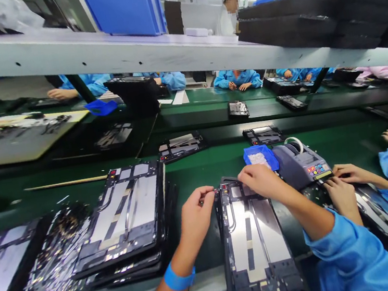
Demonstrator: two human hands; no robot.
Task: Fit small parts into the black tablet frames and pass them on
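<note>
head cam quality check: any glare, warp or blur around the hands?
Head view: strong wide-angle warp, the shelf edge bows and slants; overhead lights glare off the stacked panels and the open tablet back; left hand and right hand are sharp; the left border smears, with a blocky artefact at the lower-left edge; background workers look soft.

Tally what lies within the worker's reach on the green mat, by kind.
Open black tablet back panel under both hands: 1
Stack of black tablet panels at left: 1
Small blue plastic parts tray: 1
Grey tape dispenser machine: 1
Total: 4
</note>
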